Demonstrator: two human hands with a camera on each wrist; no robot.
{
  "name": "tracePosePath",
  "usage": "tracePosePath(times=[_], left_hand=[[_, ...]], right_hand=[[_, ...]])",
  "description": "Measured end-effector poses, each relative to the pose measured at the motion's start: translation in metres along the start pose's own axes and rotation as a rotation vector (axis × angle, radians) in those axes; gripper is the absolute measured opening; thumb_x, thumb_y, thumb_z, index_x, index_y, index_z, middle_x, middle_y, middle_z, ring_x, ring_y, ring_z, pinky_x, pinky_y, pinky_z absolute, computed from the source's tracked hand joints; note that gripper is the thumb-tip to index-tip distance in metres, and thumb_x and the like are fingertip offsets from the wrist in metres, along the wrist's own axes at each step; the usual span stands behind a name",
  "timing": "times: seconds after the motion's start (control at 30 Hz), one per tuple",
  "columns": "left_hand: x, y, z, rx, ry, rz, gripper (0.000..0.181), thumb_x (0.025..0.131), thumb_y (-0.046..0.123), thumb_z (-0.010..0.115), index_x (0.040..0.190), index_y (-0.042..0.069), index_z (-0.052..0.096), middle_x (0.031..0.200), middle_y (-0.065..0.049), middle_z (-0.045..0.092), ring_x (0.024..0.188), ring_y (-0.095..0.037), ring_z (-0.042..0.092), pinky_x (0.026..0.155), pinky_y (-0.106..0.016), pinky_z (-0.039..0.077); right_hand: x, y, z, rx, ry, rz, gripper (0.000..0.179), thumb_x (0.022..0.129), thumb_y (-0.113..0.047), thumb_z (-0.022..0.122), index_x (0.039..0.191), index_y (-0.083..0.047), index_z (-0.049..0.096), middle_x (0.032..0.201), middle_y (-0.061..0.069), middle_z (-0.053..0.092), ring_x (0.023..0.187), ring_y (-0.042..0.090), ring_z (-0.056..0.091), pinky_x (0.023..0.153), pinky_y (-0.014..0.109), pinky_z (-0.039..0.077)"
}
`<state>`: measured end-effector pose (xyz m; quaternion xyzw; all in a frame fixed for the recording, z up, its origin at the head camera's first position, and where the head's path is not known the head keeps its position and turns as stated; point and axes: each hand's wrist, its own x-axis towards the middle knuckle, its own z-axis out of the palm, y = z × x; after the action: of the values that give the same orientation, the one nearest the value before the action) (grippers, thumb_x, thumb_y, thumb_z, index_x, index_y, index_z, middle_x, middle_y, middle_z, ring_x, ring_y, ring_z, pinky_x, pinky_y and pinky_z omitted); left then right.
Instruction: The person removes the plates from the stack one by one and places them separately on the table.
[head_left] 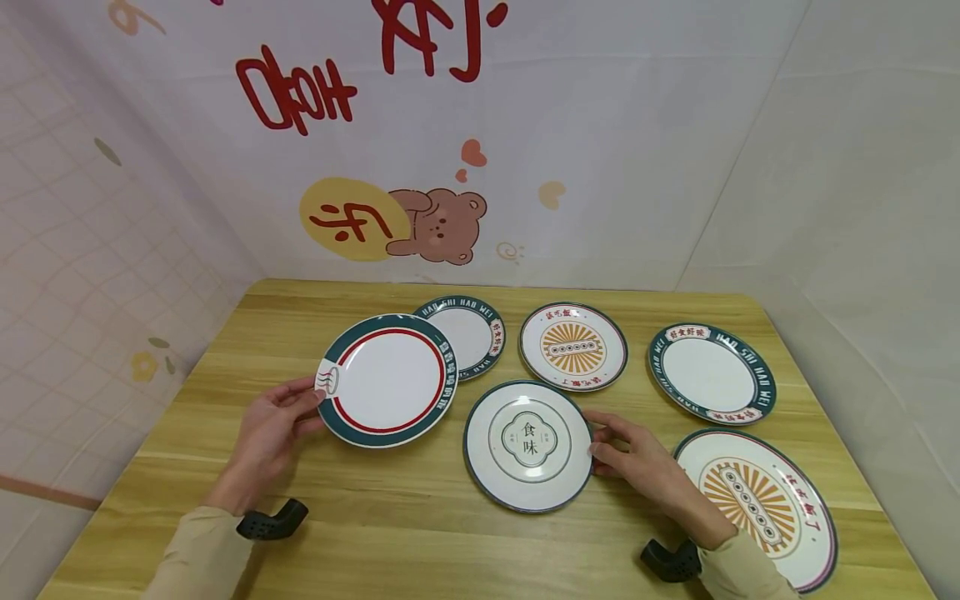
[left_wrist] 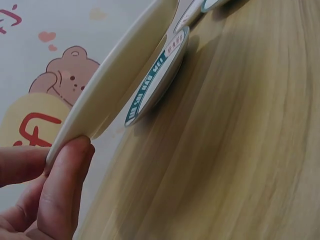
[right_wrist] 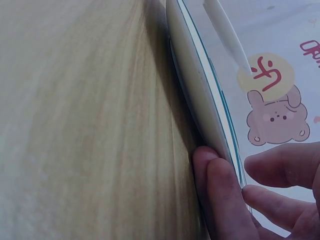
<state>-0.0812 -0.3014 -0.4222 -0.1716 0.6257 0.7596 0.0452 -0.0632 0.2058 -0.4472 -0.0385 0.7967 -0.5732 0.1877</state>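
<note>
My left hand (head_left: pixel 272 429) pinches the left rim of a white plate (head_left: pixel 390 379) with a green border and a red ring. In the left wrist view its pale underside (left_wrist: pixel 115 70) shows, raised off the table, with the thumb on one face and fingers on the other. My right hand (head_left: pixel 637 457) pinches the right rim of a white plate (head_left: pixel 491 433) with a thin dark edge and a green emblem in its middle. Fingertips (right_wrist: pixel 220 175) reach under that rim in the right wrist view; whether the plate's far side touches the table, I cannot tell.
A green-bordered plate (head_left: pixel 459 321) lies partly behind the raised one. Farther right are a sunburst plate (head_left: pixel 573 346), another green-bordered plate (head_left: pixel 712 371) and a larger sunburst plate (head_left: pixel 750 500), partly behind my right forearm. A printed cloth (head_left: pixel 600 125) hangs behind the wooden table (head_left: pixel 360 533).
</note>
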Motion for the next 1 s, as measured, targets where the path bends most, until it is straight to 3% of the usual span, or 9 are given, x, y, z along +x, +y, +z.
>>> tracePosePath(times=[0.27,0.63,1.0], left_hand=[[0.008,0.005,-0.017,-0.045,0.029,-0.004,0.016,0.098,0.009,0.072,0.112,0.012,0.068,0.098,0.003,0.074,0.08,-0.013,0.072,0.073,-0.025,0.062],[0.019,0.009,-0.036,-0.072,0.058,-0.002,0.016,0.099,0.009,0.071,0.114,0.012,0.069,0.102,0.002,0.071,0.084,-0.011,0.072,0.075,-0.025,0.061],[0.033,0.012,-0.052,-0.123,0.128,-0.039,0.01,0.098,0.006,0.071,0.105,0.013,0.072,0.093,0.002,0.073,0.081,-0.011,0.073,0.069,-0.025,0.062]], right_hand=[[0.0,-0.001,0.0,0.003,0.003,0.009,0.053,0.101,-0.004,0.062,0.151,0.003,0.046,0.115,0.021,0.059,0.096,0.026,0.065,0.078,0.031,0.062],[0.0,0.001,0.0,0.013,0.005,0.009,0.053,0.101,-0.005,0.062,0.151,0.003,0.046,0.116,0.021,0.058,0.098,0.026,0.065,0.079,0.032,0.062],[0.0,0.001,0.0,0.012,-0.004,-0.001,0.053,0.102,-0.005,0.062,0.151,0.004,0.046,0.115,0.021,0.058,0.098,0.027,0.065,0.079,0.032,0.062]])
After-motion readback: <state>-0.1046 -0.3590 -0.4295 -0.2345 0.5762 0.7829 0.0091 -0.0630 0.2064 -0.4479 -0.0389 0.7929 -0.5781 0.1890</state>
